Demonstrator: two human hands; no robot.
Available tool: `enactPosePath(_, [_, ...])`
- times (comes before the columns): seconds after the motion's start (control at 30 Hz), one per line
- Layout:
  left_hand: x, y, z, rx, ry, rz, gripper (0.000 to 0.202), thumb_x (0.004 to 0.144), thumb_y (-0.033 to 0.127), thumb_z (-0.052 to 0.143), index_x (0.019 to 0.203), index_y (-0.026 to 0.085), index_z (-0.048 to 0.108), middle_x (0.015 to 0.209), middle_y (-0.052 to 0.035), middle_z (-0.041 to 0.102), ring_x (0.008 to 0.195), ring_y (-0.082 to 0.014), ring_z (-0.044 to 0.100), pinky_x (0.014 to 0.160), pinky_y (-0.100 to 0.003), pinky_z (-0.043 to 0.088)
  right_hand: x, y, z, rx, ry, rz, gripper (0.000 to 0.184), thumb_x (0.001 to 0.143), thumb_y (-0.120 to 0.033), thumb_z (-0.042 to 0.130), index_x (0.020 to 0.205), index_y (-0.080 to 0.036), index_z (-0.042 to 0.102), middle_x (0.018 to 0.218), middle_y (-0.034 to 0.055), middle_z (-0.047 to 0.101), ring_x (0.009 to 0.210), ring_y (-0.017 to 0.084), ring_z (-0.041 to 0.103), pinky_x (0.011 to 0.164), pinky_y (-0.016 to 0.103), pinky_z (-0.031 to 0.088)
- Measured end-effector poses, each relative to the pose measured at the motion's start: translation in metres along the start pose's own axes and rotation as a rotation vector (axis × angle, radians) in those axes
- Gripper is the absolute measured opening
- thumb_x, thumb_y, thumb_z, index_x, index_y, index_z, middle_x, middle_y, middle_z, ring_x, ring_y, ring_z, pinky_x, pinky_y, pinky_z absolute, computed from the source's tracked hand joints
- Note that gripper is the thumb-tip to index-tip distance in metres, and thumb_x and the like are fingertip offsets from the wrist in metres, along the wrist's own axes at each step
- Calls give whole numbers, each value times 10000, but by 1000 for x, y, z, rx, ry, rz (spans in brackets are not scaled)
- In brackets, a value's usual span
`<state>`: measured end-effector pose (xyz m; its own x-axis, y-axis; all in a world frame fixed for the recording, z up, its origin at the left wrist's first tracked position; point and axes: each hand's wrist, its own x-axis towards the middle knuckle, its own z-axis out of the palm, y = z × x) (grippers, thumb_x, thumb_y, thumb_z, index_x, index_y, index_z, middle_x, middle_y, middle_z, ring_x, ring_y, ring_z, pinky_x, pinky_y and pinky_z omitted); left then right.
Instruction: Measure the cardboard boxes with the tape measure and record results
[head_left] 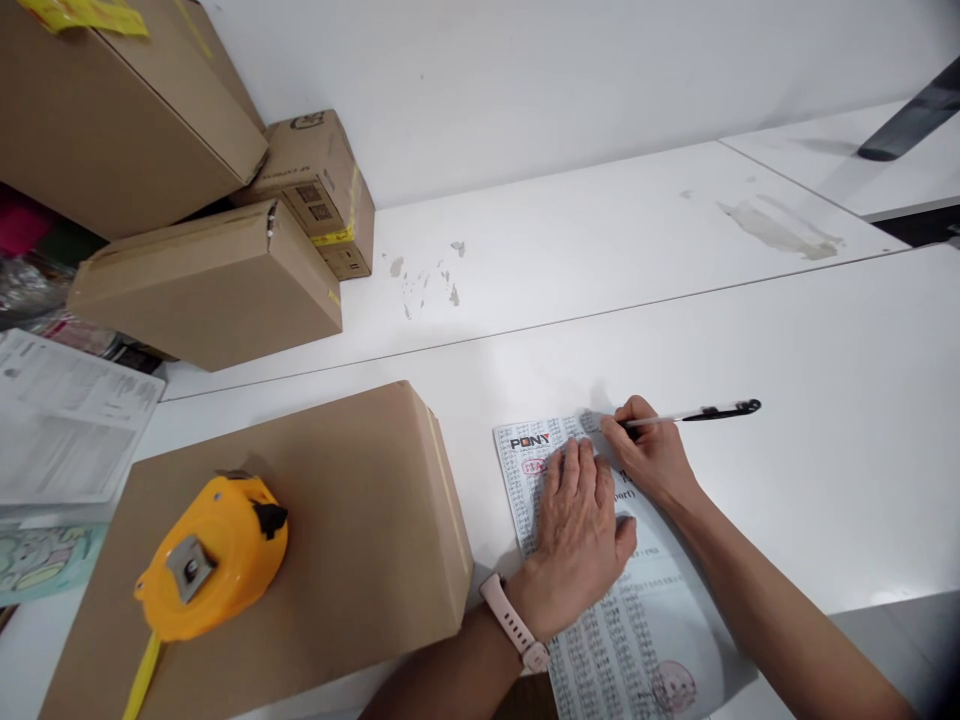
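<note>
A printed paper sheet (pixel 645 600) with "PONY" at its top, dense rows of small characters and red stamps lies on the white table. Flat on its upper part rests my left hand (pixel 577 510), fingers stretched out, a pale pink watch at the wrist. My right hand (pixel 649 450) is closed around a pen (pixel 709 412) with a clear barrel and a black cap end pointing right. The pen's tip is by the sheet's top edge, partly hidden by my fingers. Left of the sheet, an orange tape measure (pixel 225 560) sits on a cardboard box (pixel 352 540).
More cardboard boxes (pixel 217 280) are stacked at the back left against the wall. Printed papers (pixel 67 420) lie at the left edge. The white table (pixel 750 340) has a seam and worn patches; a dark grey post (pixel 907 115) stands at the upper right.
</note>
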<state>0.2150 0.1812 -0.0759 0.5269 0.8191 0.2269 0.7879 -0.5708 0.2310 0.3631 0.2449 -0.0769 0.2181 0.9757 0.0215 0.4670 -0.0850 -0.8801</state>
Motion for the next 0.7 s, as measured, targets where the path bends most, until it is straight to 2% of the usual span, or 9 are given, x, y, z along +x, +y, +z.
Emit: enactPosePath(0.7, [0,0,0,15,-15,1,606,986,447,500,1415,19,485,1558,-230,455,1487,-347,366,1220,-472,322,0,-1,-1,-48,16,-32,251,853,-312,619,686,-251,441,546,-66,406,502,114,349,473,277,298])
